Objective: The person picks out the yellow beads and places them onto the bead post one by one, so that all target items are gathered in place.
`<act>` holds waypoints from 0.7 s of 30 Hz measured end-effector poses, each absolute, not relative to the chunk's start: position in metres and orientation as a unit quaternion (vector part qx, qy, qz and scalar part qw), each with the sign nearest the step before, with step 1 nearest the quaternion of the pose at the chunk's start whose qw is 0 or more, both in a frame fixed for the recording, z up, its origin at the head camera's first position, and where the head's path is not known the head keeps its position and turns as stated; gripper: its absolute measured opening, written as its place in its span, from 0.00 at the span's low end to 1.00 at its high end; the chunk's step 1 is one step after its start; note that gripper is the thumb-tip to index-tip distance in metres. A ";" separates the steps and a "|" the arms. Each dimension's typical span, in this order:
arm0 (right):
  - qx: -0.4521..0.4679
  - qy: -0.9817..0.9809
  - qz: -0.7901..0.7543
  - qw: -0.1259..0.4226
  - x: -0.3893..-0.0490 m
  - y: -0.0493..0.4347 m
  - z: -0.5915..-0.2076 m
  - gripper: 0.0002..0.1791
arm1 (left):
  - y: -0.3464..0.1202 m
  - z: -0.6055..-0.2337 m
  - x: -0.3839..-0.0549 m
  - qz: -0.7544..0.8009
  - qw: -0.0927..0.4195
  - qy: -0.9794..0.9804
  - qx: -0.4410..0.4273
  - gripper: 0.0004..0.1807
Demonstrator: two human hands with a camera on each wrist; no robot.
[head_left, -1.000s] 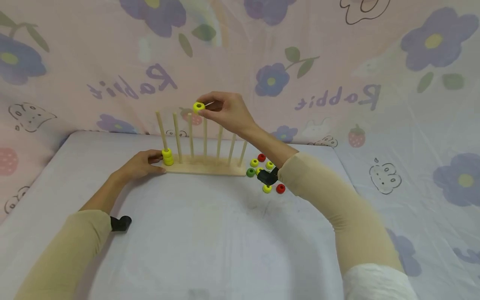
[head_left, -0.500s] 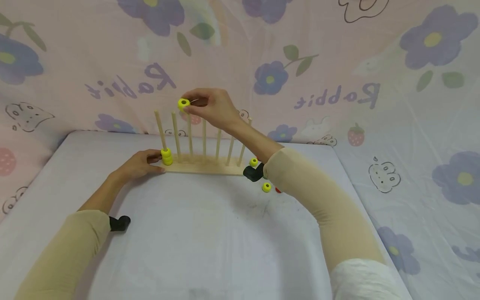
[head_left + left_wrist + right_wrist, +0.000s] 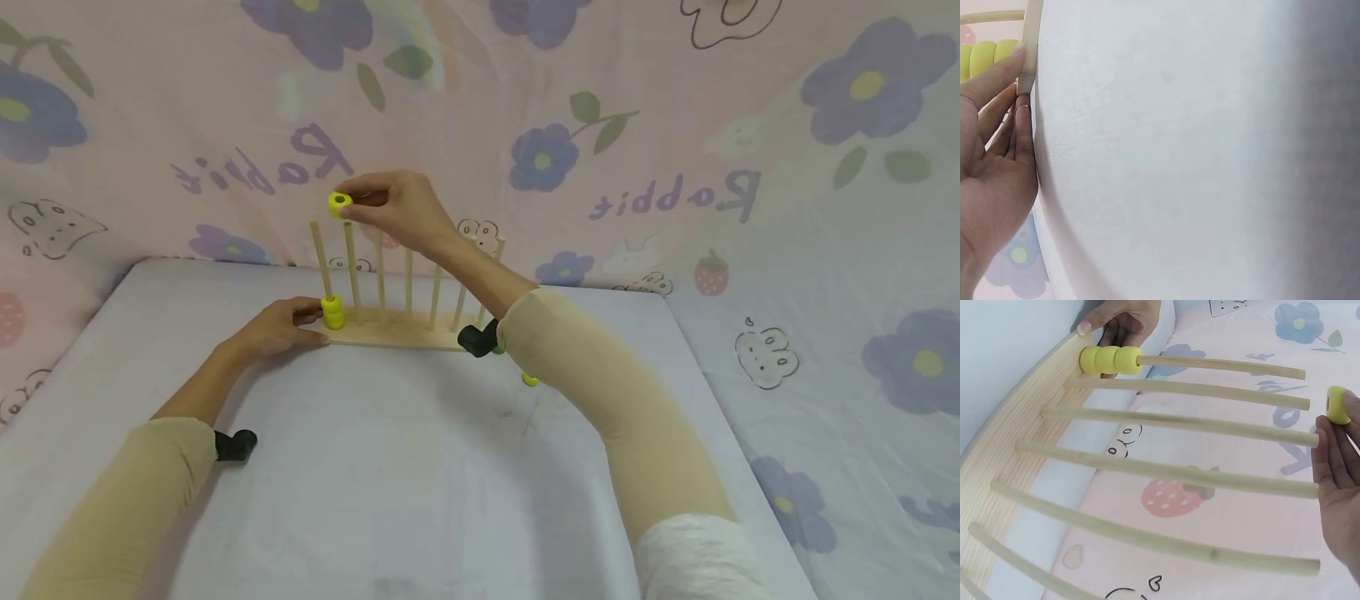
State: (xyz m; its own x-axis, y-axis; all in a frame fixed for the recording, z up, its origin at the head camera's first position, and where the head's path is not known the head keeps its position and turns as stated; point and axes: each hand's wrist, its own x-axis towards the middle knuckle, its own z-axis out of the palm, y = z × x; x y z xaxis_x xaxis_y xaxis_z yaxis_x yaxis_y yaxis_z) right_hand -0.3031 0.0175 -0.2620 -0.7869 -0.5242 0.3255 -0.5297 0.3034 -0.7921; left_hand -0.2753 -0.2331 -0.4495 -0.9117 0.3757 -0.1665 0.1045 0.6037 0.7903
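Between thumb and fingertips, my right hand (image 3: 405,208) pinches a yellow bead (image 3: 1339,409) with its hole showing. The bead is above the peg tops, close over the second peg in the head view and off the peg ends in the right wrist view. A wooden peg rack (image 3: 397,337) has a row of several upright pegs. Three yellow beads (image 3: 1109,360) are stacked at the foot of its leftmost peg (image 3: 321,262). My left hand (image 3: 281,327) grips the left end of the rack's base (image 3: 1030,47), thumb at the front, fingers behind the stack.
Right of the rack, a loose yellow bead (image 3: 530,379) and a green bead (image 3: 499,348) show partly beside my right sleeve (image 3: 592,367). The table (image 3: 390,467) has a white cover, and a patterned cloth (image 3: 450,108) hangs behind it.
My right hand has carried the yellow bead leftward over the peg tops, toward the leftmost pegs. Its forearm now covers most of the loose beads. The left hand stays at the rack's end.
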 end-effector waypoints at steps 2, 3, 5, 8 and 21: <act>0.323 -0.809 0.491 -0.005 -0.304 0.013 -0.262 0.17 | -0.234 -0.450 -0.275 0.422 0.162 0.882 0.136 0.43; 0.322 -0.811 0.489 -0.009 -0.305 0.011 -0.263 0.17 | -0.234 -0.451 -0.275 0.421 0.163 0.882 0.136 0.43; 0.321 -0.819 0.476 -0.013 -0.306 0.008 -0.263 0.18 | -0.234 -0.452 -0.275 0.421 0.164 0.882 0.136 0.43; 0.323 -0.831 0.452 -0.008 -0.309 0.004 -0.263 0.18 | -0.235 -0.454 -0.275 0.427 0.163 0.879 0.136 0.43; 0.324 -0.851 0.411 -0.034 -0.314 -0.007 -0.258 0.18 | -0.235 -0.449 -0.276 0.428 0.163 0.878 0.142 0.44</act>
State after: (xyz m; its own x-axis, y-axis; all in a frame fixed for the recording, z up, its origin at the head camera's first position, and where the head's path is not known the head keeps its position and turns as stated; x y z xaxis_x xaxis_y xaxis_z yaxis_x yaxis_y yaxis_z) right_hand -0.3142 -0.0067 -0.2580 -0.7874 -0.5798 0.2092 -0.5245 0.4522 -0.7214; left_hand -0.2764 -0.2354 -0.4489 -0.9062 0.3894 -0.1648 0.1100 0.5934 0.7974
